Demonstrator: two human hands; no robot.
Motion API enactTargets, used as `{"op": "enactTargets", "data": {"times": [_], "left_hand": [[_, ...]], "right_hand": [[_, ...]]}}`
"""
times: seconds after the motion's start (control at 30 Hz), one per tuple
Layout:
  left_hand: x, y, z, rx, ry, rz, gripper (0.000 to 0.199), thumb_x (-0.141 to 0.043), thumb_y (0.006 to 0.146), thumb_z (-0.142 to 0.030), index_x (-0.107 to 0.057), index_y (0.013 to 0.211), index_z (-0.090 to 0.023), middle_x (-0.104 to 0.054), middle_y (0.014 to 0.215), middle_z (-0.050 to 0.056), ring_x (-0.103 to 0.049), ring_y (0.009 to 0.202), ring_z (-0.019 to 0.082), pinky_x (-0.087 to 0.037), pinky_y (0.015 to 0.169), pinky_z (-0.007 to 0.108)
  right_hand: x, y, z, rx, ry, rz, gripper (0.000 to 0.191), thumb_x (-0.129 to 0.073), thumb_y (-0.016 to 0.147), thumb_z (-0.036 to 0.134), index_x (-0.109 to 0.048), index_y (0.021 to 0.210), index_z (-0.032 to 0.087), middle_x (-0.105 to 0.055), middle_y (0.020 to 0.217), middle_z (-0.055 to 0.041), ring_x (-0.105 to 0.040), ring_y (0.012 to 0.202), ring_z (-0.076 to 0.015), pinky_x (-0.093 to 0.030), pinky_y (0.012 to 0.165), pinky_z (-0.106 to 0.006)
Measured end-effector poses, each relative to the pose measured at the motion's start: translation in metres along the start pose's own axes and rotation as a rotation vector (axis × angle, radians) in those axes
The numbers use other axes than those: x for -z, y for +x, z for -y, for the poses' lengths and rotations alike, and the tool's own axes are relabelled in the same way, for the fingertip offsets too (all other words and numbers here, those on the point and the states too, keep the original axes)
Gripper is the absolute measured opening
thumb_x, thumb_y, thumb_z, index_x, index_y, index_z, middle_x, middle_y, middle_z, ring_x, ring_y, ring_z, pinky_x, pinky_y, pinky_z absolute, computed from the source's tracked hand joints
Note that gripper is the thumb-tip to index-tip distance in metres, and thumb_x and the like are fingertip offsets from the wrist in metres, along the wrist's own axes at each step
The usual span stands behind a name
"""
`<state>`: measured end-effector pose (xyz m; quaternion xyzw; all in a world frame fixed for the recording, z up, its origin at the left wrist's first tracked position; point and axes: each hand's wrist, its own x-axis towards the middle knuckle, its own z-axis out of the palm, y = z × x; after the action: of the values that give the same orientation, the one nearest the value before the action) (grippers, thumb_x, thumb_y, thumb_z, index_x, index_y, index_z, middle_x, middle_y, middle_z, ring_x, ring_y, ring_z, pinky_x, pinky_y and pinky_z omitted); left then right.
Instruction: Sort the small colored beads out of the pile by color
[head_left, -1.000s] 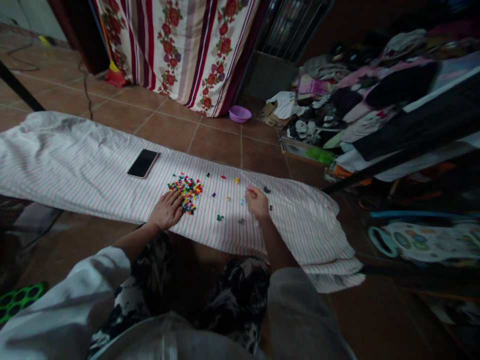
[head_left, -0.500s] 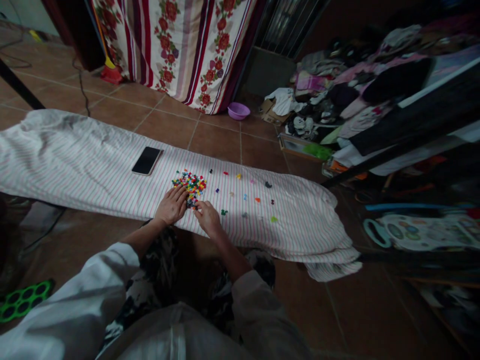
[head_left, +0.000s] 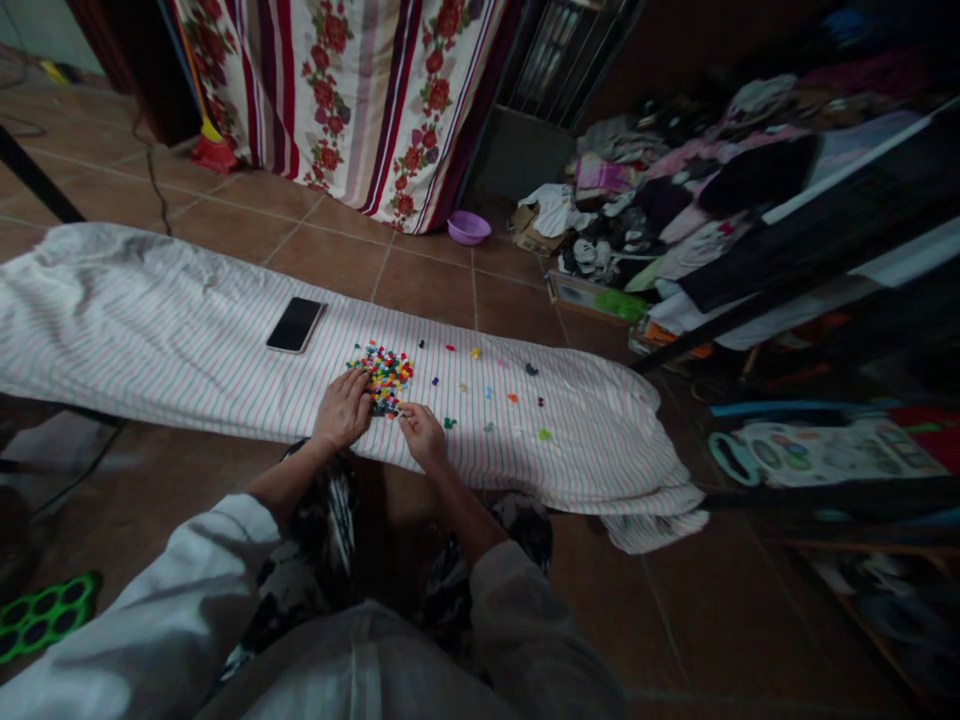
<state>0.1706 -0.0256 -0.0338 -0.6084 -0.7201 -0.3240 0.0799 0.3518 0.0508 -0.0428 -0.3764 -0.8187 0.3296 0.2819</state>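
Observation:
A heap of small multicoloured plastic pieces (head_left: 388, 368) lies on a striped cloth (head_left: 202, 340). My left hand (head_left: 345, 408) rests at the heap's near left edge, its fingers stretched out and touching the pieces. At the near right edge, my right hand (head_left: 424, 435) has thumb and forefinger pinched together; whatever is between them is too small to name. Beside the fingertips are several dark grey pieces (head_left: 385, 408). Right of the heap, small groups sorted by colour sit apart, among them a dark green group (head_left: 449, 423), a yellow group (head_left: 475, 353) and a lime green group (head_left: 544, 434).
A phone (head_left: 295, 325) lies on the cloth left of the heap. Beyond, a purple bowl (head_left: 469, 228) stands on the tiled floor near a floral curtain (head_left: 360, 110). Piled clothes (head_left: 675, 190) fill the back right. Dark metal bars (head_left: 750, 290) flank the cloth-covered surface.
My right hand has shifted slightly right, away from my left hand, with its fingers still pinched. My left hand stays by the heap. The whole view has turned a little.

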Motion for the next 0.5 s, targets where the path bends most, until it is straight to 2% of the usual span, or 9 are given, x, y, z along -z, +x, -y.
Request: {"op": "enactTargets", "data": {"times": [0.1, 0.23, 0.37, 0.5], "left_hand": [[0.004, 0.001, 0.001, 0.117, 0.027, -0.037, 0.044, -0.033, 0.092, -0.027, -0.053, 0.128, -0.011, -0.057, 0.131, 0.017, -0.049, 0.125, 0.027, -0.039, 0.107, 0.046], [0.012, 0.000, 0.005, 0.291, 0.116, -0.085, 0.038, -0.037, 0.091, -0.027, -0.060, 0.117, -0.013, -0.058, 0.126, 0.017, -0.051, 0.118, 0.030, -0.042, 0.098, 0.047], [0.018, -0.003, 0.012, 0.432, 0.185, -0.091, 0.033, -0.037, 0.090, -0.027, -0.064, 0.105, -0.013, -0.054, 0.130, 0.020, -0.046, 0.126, 0.033, -0.041, 0.099, 0.050], [0.022, -0.005, 0.019, 0.440, 0.236, -0.001, 0.035, -0.038, 0.089, -0.026, -0.062, 0.109, -0.012, -0.049, 0.139, 0.020, -0.035, 0.138, 0.036, -0.036, 0.104, 0.052]], "right_hand": [[-0.001, 0.000, -0.004, -0.008, 0.036, -0.012, 0.019, -0.055, 0.087, 0.028, -0.065, 0.101, 0.021, -0.066, 0.093, -0.0026, -0.061, 0.076, -0.0148, -0.051, 0.077, -0.028], [0.000, 0.000, -0.005, 0.009, 0.037, -0.011, 0.018, -0.057, 0.086, 0.028, -0.067, 0.098, 0.021, -0.064, 0.090, -0.0028, -0.060, 0.074, -0.0144, -0.051, 0.074, -0.028], [0.000, 0.000, -0.004, -0.014, 0.038, -0.040, 0.017, -0.058, 0.085, 0.029, -0.067, 0.097, 0.022, -0.066, 0.091, -0.0030, -0.062, 0.074, -0.0143, -0.052, 0.076, -0.028], [-0.005, 0.003, -0.009, -0.080, 0.165, -0.062, 0.018, -0.056, 0.084, 0.029, -0.067, 0.096, 0.022, -0.068, 0.091, -0.0027, -0.065, 0.076, -0.0151, -0.054, 0.075, -0.028]]}}
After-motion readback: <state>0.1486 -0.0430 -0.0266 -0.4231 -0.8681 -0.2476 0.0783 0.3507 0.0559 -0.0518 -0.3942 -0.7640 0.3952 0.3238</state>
